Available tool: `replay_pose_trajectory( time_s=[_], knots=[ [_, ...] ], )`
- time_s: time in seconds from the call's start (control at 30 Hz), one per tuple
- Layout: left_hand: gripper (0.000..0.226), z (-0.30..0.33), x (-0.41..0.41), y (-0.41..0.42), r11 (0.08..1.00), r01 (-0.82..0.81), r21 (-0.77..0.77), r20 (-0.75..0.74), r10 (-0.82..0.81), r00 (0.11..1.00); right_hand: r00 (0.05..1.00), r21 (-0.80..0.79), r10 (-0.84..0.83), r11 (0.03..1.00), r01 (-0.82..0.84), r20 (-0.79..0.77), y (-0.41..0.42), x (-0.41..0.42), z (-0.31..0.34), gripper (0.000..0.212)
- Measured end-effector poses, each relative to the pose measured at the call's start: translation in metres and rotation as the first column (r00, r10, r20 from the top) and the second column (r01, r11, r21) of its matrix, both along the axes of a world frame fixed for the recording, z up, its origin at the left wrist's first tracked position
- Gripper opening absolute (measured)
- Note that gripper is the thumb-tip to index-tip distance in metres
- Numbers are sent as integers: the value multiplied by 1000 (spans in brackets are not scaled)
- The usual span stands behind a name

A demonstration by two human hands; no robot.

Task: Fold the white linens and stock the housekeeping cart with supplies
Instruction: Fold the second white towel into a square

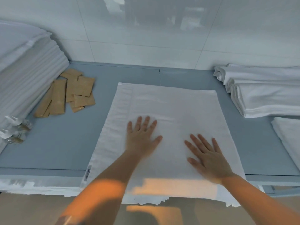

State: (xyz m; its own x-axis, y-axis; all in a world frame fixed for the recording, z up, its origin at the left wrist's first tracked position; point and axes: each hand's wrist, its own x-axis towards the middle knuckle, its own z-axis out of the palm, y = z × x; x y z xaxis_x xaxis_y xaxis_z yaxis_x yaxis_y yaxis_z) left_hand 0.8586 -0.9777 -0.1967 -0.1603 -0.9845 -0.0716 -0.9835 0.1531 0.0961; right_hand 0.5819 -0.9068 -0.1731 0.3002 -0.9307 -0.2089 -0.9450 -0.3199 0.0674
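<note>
A white linen (170,103) lies flat on the grey table (65,140), its near edge hanging over the table's front. My left hand (141,138) lies palm down on the cloth's middle with the fingers spread and straight. My right hand (209,158) rests flat on the cloth a little nearer and to the right, fingers also spread. A small label (87,173) shows at the linen's near left edge. Neither hand holds anything.
A tall stack of folded white linens (24,75) fills the left side. Several brown paper packets (68,93) lie beside it. More folded white linens (263,93) sit at the right, with another cloth (289,138) below them. A white tiled wall (146,38) stands behind.
</note>
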Motion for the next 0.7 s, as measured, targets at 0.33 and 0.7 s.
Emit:
replay_pose_trajectory(
  time_s=[0.33, 0.7],
  knots=[
    [63, 17, -2, -19, 994, 70, -80, -61, -75, 995, 1000, 25, -3, 1000, 3, -9, -1, 2, 6, 62],
    [65, 18, 4, -119, 996, -56, 68, 31, 54, 998, 999, -2, 38, 999, -38, -10, -27, -8, 0, 61]
  ],
)
